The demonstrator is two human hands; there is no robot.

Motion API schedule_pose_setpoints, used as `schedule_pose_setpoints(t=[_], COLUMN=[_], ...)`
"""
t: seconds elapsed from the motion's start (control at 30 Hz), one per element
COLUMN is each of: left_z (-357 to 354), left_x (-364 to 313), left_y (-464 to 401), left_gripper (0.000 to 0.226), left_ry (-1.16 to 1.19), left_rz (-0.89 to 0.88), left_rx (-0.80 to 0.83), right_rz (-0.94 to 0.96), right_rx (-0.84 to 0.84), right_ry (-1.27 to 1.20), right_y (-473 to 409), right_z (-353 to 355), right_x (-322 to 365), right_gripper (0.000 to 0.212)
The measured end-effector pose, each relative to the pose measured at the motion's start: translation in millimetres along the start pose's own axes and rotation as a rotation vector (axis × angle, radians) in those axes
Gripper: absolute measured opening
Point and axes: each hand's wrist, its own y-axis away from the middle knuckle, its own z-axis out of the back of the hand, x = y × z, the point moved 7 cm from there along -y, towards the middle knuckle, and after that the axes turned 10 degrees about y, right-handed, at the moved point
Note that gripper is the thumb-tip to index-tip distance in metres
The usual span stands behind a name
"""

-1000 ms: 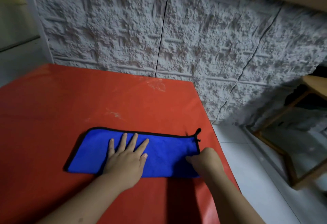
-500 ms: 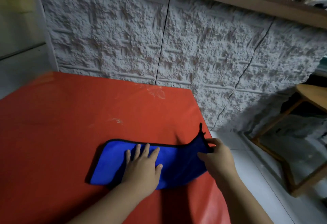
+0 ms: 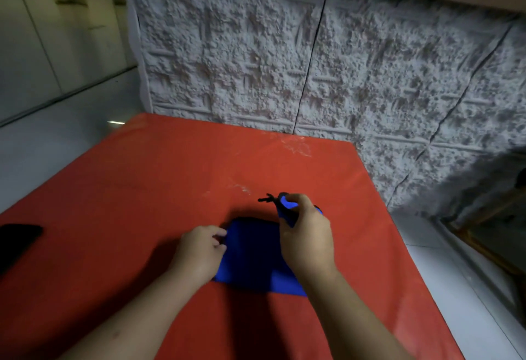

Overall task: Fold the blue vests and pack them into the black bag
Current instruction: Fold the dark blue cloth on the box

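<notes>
A blue vest [image 3: 252, 257] with black trim lies folded into a short rectangle on the red table [image 3: 142, 189], near its right side. My right hand [image 3: 306, 234] grips the vest's right end, lifted and curled over toward the left, with a small black loop sticking out beyond the fingers. At the folded vest's left edge sits my left hand [image 3: 200, 251], its fingers curled at the cloth. A black thing [image 3: 17, 238], maybe the bag, shows at the left edge of the table, mostly cut off.
A rough white textured wall [image 3: 313, 60] stands right behind the table. White floor [image 3: 455, 288] runs along the table's right edge, with a wooden frame [image 3: 484, 245] at the far right.
My right hand has lifted the vest's right end and carried it leftward over the rest. My left hand went from flat on the middle to the left edge. The vest looks much shorter.
</notes>
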Motion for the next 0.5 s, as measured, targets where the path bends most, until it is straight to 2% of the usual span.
schedule_pose_setpoints(t=[0.13, 0.2, 0.27, 0.33, 0.4, 0.47, 0.5], left_z=[-1, -1, -3, -2, -3, -4, -6], left_x=[-1, 3, 3, 1, -3, -7, -10], left_y=[1, -1, -2, -3, -3, -1, 2], left_gripper=[0.014, 0.019, 0.026, 0.029, 0.028, 0.033, 0.037], left_ry=[0.021, 0.024, 0.005, 0.031, 0.068, 0.017, -0.03], left_rz=[-0.025, -0.031, -0.03, 0.001, 0.029, 0.04, 0.035], left_rx=[0.045, 0.036, 0.039, 0.035, 0.023, -0.004, -0.013], right_rz=[0.069, 0.119, 0.162, 0.205, 0.244, 0.238, 0.2], right_rx=[0.074, 0.144, 0.287, 0.49, 0.601, 0.606, 0.545], right_ry=[0.088, 0.15, 0.189, 0.164, 0.076, -0.028, -0.068], right_y=[14, 22, 32, 44, 50, 48, 42], right_z=[-32, -49, -67, -82, -83, -72, -63], right_x=[31, 39, 41, 39, 33, 24, 16], right_gripper=[0.043, 0.039, 0.037, 0.048, 0.055, 0.047, 0.042])
